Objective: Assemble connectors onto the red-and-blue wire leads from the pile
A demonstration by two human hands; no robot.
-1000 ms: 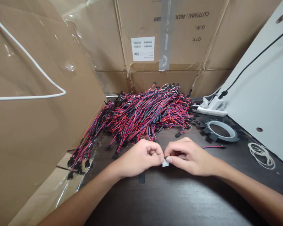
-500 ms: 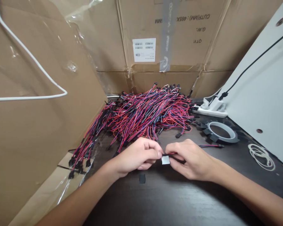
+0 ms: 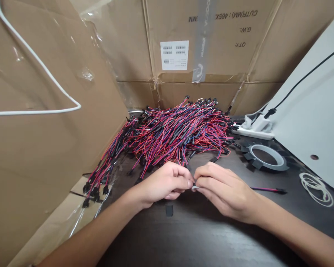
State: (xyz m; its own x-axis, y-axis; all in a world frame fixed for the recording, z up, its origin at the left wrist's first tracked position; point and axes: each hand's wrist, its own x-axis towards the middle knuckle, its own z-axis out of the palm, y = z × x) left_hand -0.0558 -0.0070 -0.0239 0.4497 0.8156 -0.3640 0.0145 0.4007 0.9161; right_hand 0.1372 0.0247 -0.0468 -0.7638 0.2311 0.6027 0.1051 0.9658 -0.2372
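My left hand [image 3: 167, 183] and my right hand [image 3: 225, 189] meet fingertip to fingertip over the dark table. Both pinch a red and black wire cable [image 3: 265, 189], whose connector end sticks out beyond my right hand. Between the fingertips shows a thin edge of a small light grey piece of tape [image 3: 195, 187], mostly covered by my right fingers. Below my left hand a small black square piece [image 3: 169, 210] lies on the table. Behind the hands rises a large heap of red, blue and black wire cables [image 3: 180, 129].
To the right lies a grey tape roll [image 3: 281, 165] with dark tape pieces stuck round its rim. Past it are a coil of pale cord [image 3: 316, 189] and a white power strip [image 3: 253, 132]. Cardboard [image 3: 100, 92] walls in the left and back; a white panel [image 3: 317, 104] stands right.
My right fingers have closed over the grey tape piece, which was showing as a flat square. The cable's free end now points out lower at the right. The view has shifted slightly.
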